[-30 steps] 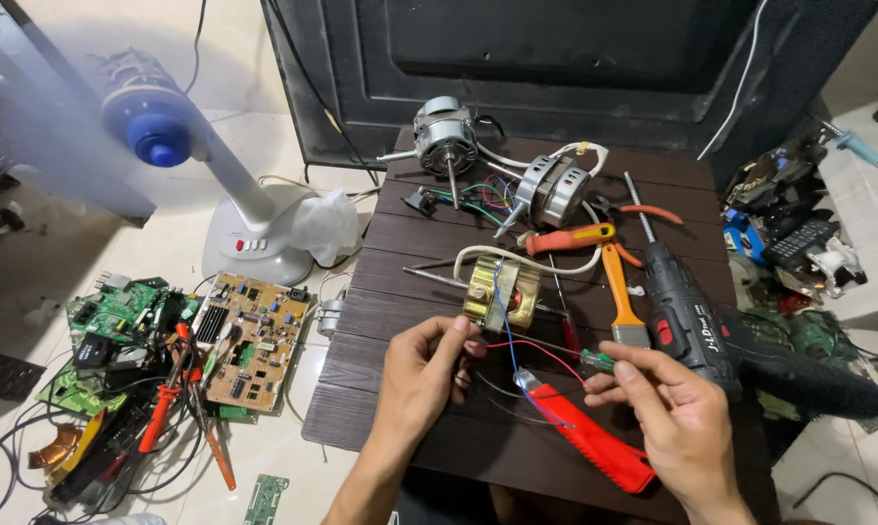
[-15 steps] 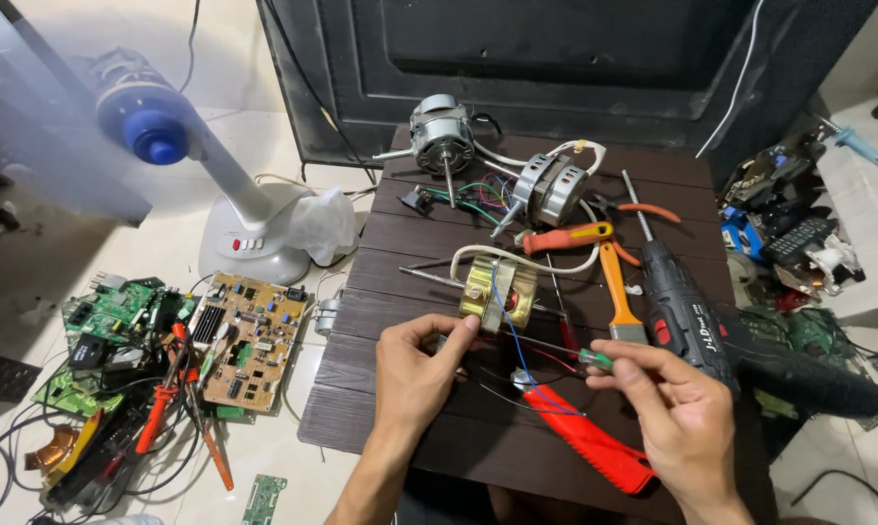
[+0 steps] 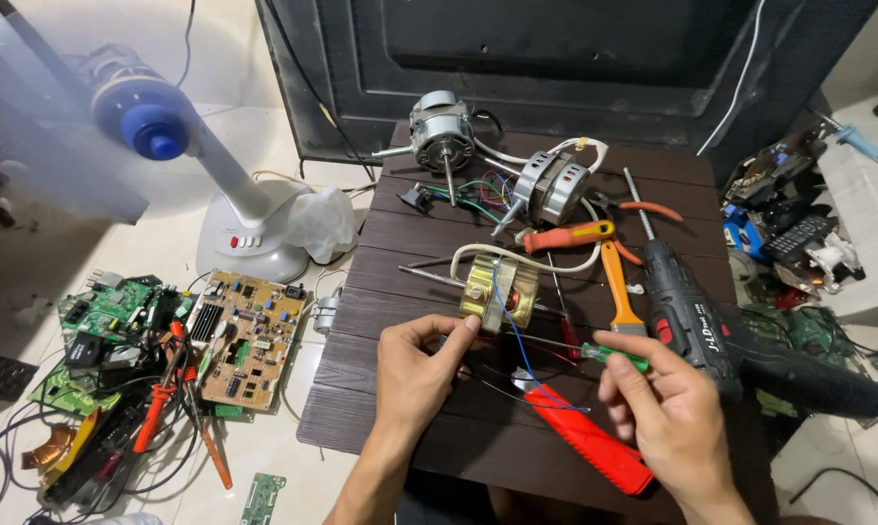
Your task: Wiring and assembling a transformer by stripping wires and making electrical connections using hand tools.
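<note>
Resting on the dark brown slatted wooden table (image 3: 381,321), a small brass-coloured motor coil with yellowish windings (image 3: 498,290) sits just ahead of both hands. The left hand (image 3: 415,374) reaches up to it, its thumb and forefinger closed together at the coil's lower left corner, where thin wires leave it. The right hand (image 3: 663,408) is pinched shut on a slim green-handled screwdriver (image 3: 609,354), whose metal shaft runs left toward the coil's underside. A thin blue wire (image 3: 517,340) loops down from the coil between the two hands, which stay apart.

Crowding the space behind the coil are an orange-handled screwdriver (image 3: 567,235), an orange-handled flat tool (image 3: 618,292) and a black cordless drill with red trim (image 3: 711,331), the drill lying just beside the right hand. A long red plastic case (image 3: 585,442) lies under the right wrist. Farther back stand two grey metal fan motors (image 3: 441,126) with shafts and coloured leads.

Off the table to the left, a white desk fan with a blue hub (image 3: 220,185) stands on the pale floor, and a tan printed circuit board (image 3: 249,335) lies near green boards and tangled cables. At the right edge is a heap of mixed electronic parts (image 3: 789,224).
</note>
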